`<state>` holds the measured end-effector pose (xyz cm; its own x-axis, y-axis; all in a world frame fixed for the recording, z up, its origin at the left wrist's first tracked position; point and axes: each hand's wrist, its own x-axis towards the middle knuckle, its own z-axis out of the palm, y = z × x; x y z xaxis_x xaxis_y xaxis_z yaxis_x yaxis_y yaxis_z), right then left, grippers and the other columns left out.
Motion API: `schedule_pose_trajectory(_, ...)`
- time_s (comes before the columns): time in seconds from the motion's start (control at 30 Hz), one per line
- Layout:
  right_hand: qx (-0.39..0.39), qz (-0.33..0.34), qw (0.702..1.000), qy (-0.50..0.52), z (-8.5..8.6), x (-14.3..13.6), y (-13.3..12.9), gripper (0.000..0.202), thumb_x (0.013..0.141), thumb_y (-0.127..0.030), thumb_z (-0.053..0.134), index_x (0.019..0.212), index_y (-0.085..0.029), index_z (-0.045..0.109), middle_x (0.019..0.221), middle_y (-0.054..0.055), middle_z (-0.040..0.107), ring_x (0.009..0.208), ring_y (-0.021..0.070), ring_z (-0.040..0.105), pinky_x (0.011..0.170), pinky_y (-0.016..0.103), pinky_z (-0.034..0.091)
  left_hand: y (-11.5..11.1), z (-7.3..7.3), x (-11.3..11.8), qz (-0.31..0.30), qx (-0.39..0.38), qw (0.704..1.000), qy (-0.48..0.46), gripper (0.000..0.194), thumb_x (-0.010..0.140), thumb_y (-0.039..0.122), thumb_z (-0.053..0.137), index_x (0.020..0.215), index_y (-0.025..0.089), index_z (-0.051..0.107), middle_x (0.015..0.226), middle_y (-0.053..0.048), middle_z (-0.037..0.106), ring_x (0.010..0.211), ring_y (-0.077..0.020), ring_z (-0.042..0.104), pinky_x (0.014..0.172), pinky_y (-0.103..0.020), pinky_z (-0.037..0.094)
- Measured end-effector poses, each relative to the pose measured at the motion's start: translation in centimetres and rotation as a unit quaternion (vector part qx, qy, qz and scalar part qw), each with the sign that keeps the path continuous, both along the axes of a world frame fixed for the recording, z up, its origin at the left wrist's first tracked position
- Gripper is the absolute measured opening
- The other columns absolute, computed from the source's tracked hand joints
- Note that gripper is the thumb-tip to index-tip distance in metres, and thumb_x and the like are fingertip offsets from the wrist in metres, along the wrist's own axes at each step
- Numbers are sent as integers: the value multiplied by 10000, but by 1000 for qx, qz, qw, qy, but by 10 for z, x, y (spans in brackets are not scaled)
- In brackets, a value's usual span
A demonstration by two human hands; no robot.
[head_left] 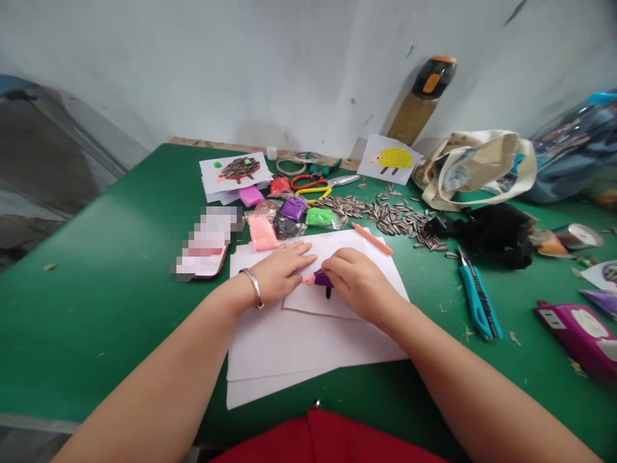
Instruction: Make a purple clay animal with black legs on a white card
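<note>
A small white card (308, 305) lies on larger white paper sheets (289, 350). On the card is a flat purple clay animal shape (322, 278) with a pink pointed snout (308, 280) and a dark leg (328, 293). My left hand (282, 270) lies flat, fingers stretched out, its fingertips beside the snout. Over the clay body, my right hand (359, 280) is closed with fingers bent together; they hide most of the shape and whatever is between them. An orange plastic clay tool (371, 238) lies on the paper beyond my right hand.
Behind the paper are bagged clay packs (263, 233), scissors (313, 191), sunflower seeds (395, 218) and a hedgehog picture (236, 170). A phone (207, 244) lies left. Rightward are a teal utility knife (479, 299), black bag (501, 235), cloth bag (475, 170) and bottle (421, 99).
</note>
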<state>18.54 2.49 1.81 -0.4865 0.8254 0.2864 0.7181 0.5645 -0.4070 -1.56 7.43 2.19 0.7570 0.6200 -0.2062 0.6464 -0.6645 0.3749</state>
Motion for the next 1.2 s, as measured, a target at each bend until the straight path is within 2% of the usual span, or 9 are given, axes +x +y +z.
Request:
schedule_pose_trajectory(0.13, -2, -11, 1000, -13, 13, 9, -3, 239, 921, -139, 412, 800, -152, 618, 781, 83, 590, 777, 195, 524, 701, 322, 400, 0, 1, 0, -5, 0, 1000, -4, 471, 904, 289, 437, 1351, 145, 482, 1488, -153, 370, 1358, -297, 341, 1120, -483, 264)
schedule_pose_trajectory(0.27, 0, -17, 999, -26, 22, 12, -11, 225, 909, -123, 430, 796, -165, 620, 780, 74, 590, 774, 196, 525, 707, 328, 404, 0, 1, 0, -10, 4, 1000, -14, 465, 889, 247, 434, 1340, 147, 489, 1465, -153, 396, 1338, -297, 361, 1108, -487, 274)
schedule_pose_trajectory(0.37, -5, -52, 999, 3, 17, 17, -20, 208, 916, -139, 439, 826, -171, 624, 794, 69, 587, 764, 190, 528, 700, 326, 417, 0, 0, 0, -12, 11, 1000, -24, 458, 887, 206, 403, 1334, 158, 489, 1439, -138, 430, 1318, -278, 383, 1093, -470, 296)
schedule_pose_trajectory(0.47, -24, -77, 996, 27, 5, 19, -27, 193, 927, -164, 438, 857, -187, 617, 806, 61, 577, 766, 188, 520, 692, 320, 422, 0, 0, 0, -12, 7, 999, -32, 445, 908, 263, 404, 1326, 144, 497, 1415, -152, 449, 1293, -278, 406, 1084, -458, 306)
schedule_pose_trajectory(0.63, -28, -59, 998, 2, -5, 15, -26, 209, 927, -161, 429, 823, -186, 608, 798, 59, 572, 761, 185, 510, 704, 321, 407, -1, 1, 3, -5, 7, 999, -31, 465, 889, 319, 465, 1308, 123, 516, 1404, -174, 444, 1278, -298, 410, 1071, -465, 315)
schedule_pose_trajectory(0.8, -10, -52, 997, -51, -9, 15, -22, 222, 908, -137, 434, 772, -176, 604, 773, 67, 580, 769, 204, 508, 693, 337, 383, -2, 3, 4, -1, 10, 1000, -28, 481, 881, 307, 485, 1327, 129, 504, 1430, -173, 421, 1311, -302, 376, 1082, -469, 303)
schedule_pose_trajectory(0.97, 4, -69, 997, 17, -7, 20, -20, 207, 915, -151, 436, 840, -167, 629, 801, 75, 589, 781, 199, 528, 713, 333, 412, -1, 3, 1, 5, -13, 999, -34, 485, 922, 413, 442, 1327, 156, 507, 1452, -160, 405, 1323, -305, 367, 1093, -482, 283)
schedule_pose_trajectory(1.13, 19, -89, 995, 36, -1, 28, -18, 221, 925, -165, 431, 845, -164, 636, 808, 82, 608, 799, 208, 559, 732, 341, 425, -4, 4, 3, 10, 16, 997, -70, 430, 907, 418, 469, 1233, 160, 580, 1283, -128, 553, 1201, -284, 475, 1049, -455, 352)
schedule_pose_trajectory(1.2, 27, -114, 992, 49, -1, 34, -16, 217, 922, -176, 440, 826, -174, 634, 803, 79, 620, 801, 212, 575, 733, 341, 427, -8, 5, 6, 16, 47, 995, -89, 421, 912, 412, 463, 1222, 157, 588, 1228, -115, 583, 1195, -282, 471, 1067, -457, 330)
